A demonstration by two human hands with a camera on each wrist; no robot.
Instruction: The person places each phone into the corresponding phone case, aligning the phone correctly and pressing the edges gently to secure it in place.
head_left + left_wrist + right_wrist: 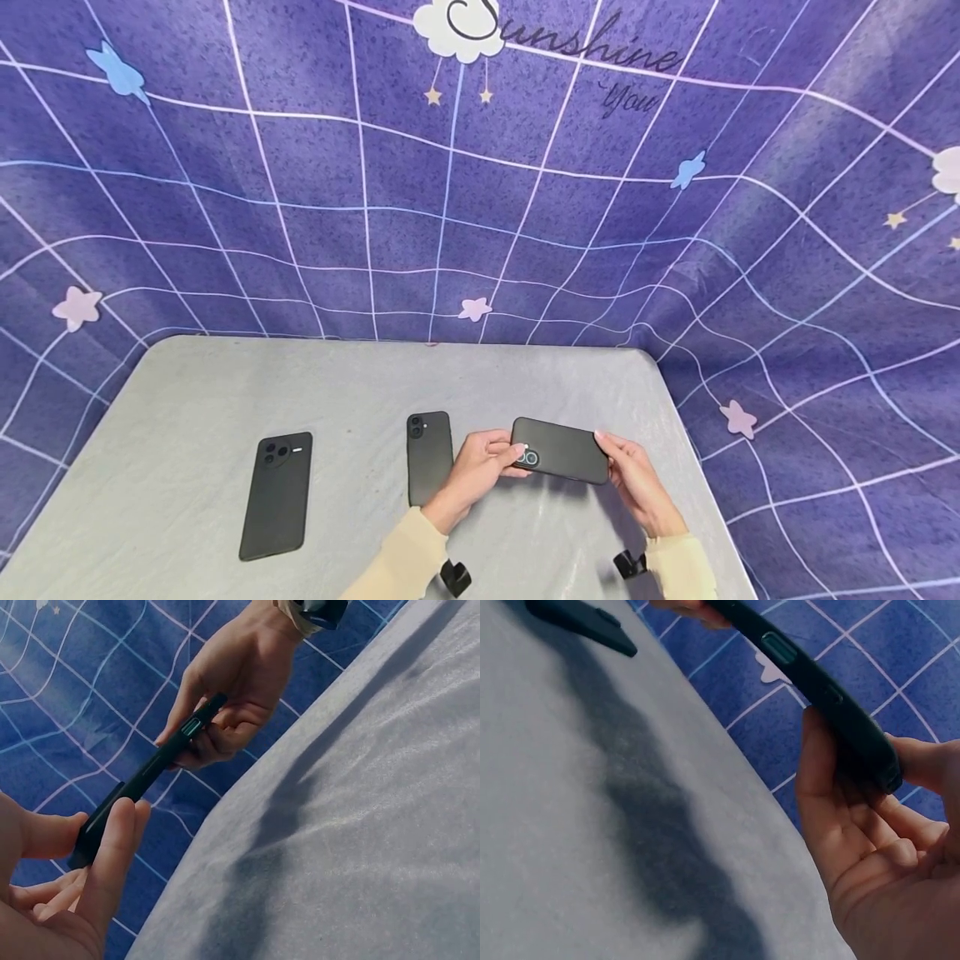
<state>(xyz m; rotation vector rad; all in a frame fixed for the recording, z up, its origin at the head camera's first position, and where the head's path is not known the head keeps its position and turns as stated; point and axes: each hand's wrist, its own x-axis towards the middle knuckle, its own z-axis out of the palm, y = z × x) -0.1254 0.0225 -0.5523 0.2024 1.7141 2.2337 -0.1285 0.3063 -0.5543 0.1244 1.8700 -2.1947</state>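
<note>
Both hands hold a black phone point(566, 450) sideways above the table, its back with the camera lenses turned up toward the head camera. My left hand point(476, 471) pinches the camera end, thumb on top beside the lenses. At the opposite end, my right hand point(637, 482) grips between thumb and fingers. Edge-on in the right wrist view, the phone point(821, 686) shows a slot and a button along its side. A second black phone point(429, 458) lies on the table by the left wrist, which covers its lower corner.
Farther left on the grey table point(352, 533) lies a third black phone point(276, 500), back up, with a round camera bump. Behind and beside the table hangs a purple cloth point(405, 233) with grid lines, stars and clouds. Dark wrist cameras sit below both sleeves.
</note>
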